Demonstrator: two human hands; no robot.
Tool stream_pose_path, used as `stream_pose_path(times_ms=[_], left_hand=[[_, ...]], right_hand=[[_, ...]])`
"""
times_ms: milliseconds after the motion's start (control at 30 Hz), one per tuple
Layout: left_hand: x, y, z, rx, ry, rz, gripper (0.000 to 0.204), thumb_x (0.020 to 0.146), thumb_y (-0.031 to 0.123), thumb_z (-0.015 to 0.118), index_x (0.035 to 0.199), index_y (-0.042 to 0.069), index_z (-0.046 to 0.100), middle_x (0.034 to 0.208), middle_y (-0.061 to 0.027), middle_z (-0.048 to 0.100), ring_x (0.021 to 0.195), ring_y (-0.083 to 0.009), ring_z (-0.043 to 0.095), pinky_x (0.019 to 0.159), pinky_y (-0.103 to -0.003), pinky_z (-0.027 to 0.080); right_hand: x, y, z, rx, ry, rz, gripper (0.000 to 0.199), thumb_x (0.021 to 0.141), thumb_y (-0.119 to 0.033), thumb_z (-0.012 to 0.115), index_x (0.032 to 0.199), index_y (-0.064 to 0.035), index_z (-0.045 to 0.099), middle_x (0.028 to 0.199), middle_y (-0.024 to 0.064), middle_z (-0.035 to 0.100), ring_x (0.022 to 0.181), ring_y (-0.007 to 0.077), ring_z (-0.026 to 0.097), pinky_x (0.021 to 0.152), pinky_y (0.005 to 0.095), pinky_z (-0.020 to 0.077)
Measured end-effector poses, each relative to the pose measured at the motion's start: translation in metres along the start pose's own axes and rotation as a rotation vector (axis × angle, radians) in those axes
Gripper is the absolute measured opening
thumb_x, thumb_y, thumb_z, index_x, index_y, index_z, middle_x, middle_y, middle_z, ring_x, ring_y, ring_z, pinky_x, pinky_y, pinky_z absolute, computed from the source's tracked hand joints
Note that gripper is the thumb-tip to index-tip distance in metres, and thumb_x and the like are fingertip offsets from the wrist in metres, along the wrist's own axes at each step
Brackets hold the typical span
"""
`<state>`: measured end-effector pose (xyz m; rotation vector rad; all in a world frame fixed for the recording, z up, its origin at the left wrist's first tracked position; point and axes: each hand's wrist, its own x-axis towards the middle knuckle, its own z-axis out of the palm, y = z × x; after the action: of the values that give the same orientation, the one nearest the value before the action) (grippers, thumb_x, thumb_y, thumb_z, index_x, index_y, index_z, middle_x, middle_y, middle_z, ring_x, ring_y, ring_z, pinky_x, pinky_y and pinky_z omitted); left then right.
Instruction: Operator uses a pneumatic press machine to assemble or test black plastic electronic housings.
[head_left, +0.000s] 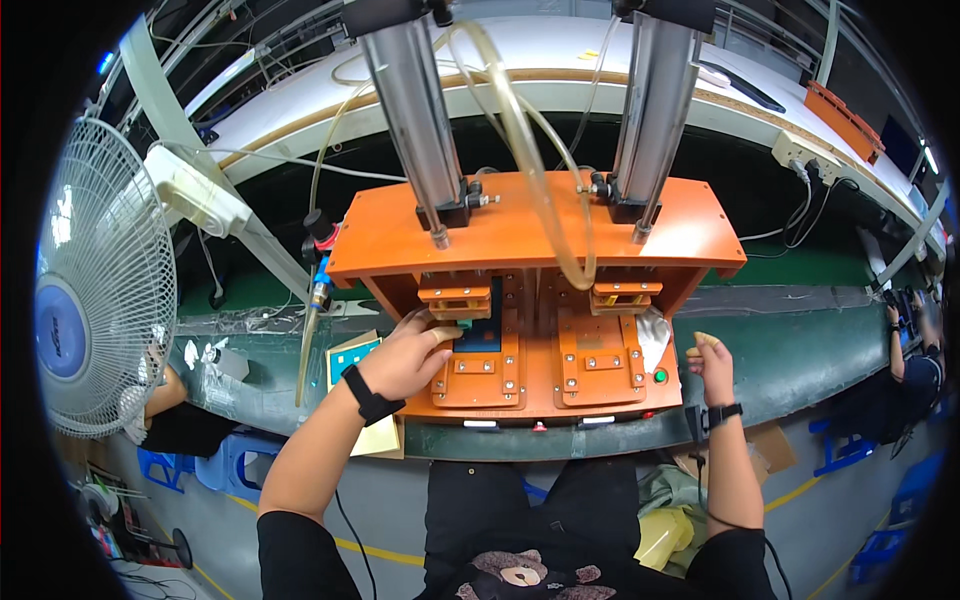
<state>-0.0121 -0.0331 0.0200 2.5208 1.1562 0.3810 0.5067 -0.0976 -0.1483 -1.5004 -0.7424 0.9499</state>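
Observation:
My left hand (405, 355) reaches into the left station of an orange two-station press (540, 225). Its fingers are stretched out, with the tips at the left edge of a dark blue flat panel (483, 335) lying in the orange fixture (488, 390). A small green piece (465, 324) shows by the fingertips. To the right of the press, my right hand (711, 365) is raised with fingers curled in, apart from the machine; I see nothing in it. Yellowish covers sit on some of its fingertips. Nearest to it are a green button (660, 377) and a white cloth (653, 338).
Two metal cylinders (412, 110) with clear air hoses (520, 130) rise above the press. Under my left forearm lie a blue sheet (350, 360) and yellow paper (377, 438). A fan (100, 280) stands at far left. Other people sit on both sides.

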Motion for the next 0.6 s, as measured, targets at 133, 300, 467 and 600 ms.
stream_pose_path(times_ms=[133,300,467,600], left_hand=[[-0.029,-0.005,0.012,0.035,0.05,0.028,0.037,0.094,0.019,0.059,0.128,0.005,0.057,0.14,-0.0247,0.044,0.135,-0.0435,0.037,0.113,-0.046,0.032],[-0.072,0.011,0.036,-0.159,0.426,0.017,0.043,0.087,0.008,0.064,0.128,-0.001,0.054,0.134,-0.0225,0.052,0.129,-0.0401,0.046,0.11,-0.044,0.036],[-0.091,0.065,0.067,-0.428,0.349,0.168,0.042,0.079,0.006,0.071,0.12,0.001,0.062,0.125,-0.0177,0.06,0.121,-0.0359,0.055,0.105,-0.043,0.041],[-0.085,0.089,0.073,-0.547,0.239,0.318,0.046,0.077,0.014,0.079,0.119,0.001,0.063,0.12,-0.0164,0.063,0.112,-0.0334,0.06,0.098,-0.04,0.046]], right_hand=[[-0.083,-0.01,0.029,-0.067,0.046,-0.34,0.026,0.096,-0.012,0.059,0.12,-0.0007,0.063,0.104,0.0061,0.067,0.094,0.0122,0.062,0.083,0.025,0.0486],[-0.167,-0.046,0.073,-0.364,0.114,-0.787,0.024,0.09,-0.003,0.058,0.114,0.0017,0.063,0.115,0.0139,0.062,0.105,0.0247,0.059,0.093,0.033,0.0458],[-0.216,-0.072,0.118,-0.243,-0.551,-0.611,0.03,0.089,-0.007,0.063,0.118,-0.001,0.064,0.095,0.01,0.067,0.085,0.0211,0.065,0.079,0.0311,0.0512],[-0.236,-0.087,0.147,-0.365,-0.985,-0.539,0.055,0.088,-0.023,0.071,0.135,-0.0029,0.052,0.087,0.0099,0.065,0.074,0.0238,0.065,0.069,0.0338,0.053]])
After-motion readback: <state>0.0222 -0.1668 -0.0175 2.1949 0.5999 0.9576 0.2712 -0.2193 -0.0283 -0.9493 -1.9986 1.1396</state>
